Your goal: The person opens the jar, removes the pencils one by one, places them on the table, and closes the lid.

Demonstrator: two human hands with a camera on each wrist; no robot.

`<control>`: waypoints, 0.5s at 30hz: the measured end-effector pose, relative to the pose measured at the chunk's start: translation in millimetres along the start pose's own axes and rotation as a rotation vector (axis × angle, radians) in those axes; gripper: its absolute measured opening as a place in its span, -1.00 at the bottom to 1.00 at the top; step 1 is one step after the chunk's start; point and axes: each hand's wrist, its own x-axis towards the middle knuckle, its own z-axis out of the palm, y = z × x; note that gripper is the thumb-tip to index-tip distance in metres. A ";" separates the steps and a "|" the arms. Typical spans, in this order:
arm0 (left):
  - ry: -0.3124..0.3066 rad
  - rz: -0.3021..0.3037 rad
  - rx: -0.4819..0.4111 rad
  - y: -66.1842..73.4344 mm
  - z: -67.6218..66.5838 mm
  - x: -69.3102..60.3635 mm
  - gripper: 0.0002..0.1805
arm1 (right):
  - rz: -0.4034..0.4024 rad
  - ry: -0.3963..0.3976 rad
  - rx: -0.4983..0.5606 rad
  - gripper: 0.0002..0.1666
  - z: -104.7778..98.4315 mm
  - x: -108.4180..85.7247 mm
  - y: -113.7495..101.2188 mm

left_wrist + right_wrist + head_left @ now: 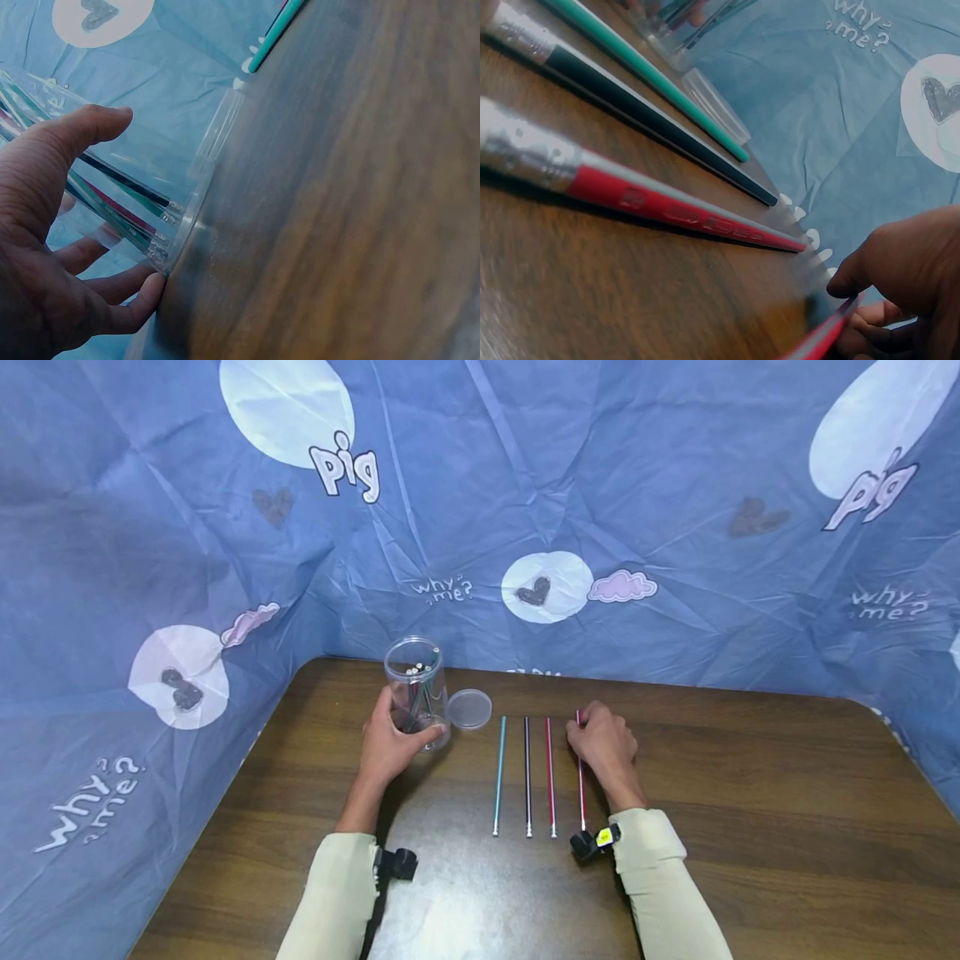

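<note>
A clear plastic jar [441, 693] stands upright and uncovered at the table's left back, with several pencils [116, 214] inside, their metal ends at its bottom. My left hand [390, 739] holds the jar low on its side, thumb in front. To the right, a teal pencil [499, 777], a black pencil [527, 777] and a red pencil [551, 777] lie side by side, metal ends toward me. Rightmost is a pink-red pencil [581, 793]; my right hand [603, 743] pinches its far end between thumb and fingers. The fingertips are partly hidden in the head view.
A round clear lid [470, 708] lies just right of the jar. Behind the wooden table [750, 793] hangs a blue printed cloth [465, 527], which also covers the left side. Each wrist carries a small black camera [397, 863].
</note>
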 end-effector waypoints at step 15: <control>-0.005 -0.002 0.000 0.3 -0.7 0.0 -0.10 | -0.019 0.017 -0.055 -0.76 5.2 -1.3 -2.8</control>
